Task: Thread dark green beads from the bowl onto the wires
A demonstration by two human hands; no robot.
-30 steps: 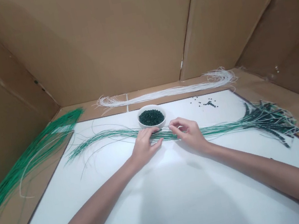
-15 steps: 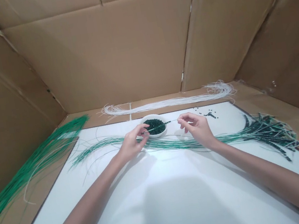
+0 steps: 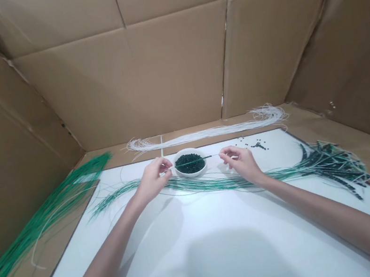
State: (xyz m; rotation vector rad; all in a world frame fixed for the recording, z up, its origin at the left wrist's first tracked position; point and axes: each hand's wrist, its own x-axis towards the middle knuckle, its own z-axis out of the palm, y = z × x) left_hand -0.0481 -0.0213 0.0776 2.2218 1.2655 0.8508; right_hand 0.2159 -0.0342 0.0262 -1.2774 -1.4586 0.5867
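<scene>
Your left hand and right hand each pinch the strand, holding it stretched above the bowl, so if the right pinch slipped at the thin end, the dark beads beside it could slide off and scatter.

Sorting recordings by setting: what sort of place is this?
Probably a craft workspace screened by cardboard walls: a bowl of dark beads and a bundle of green strands lie on a white surface.
</scene>
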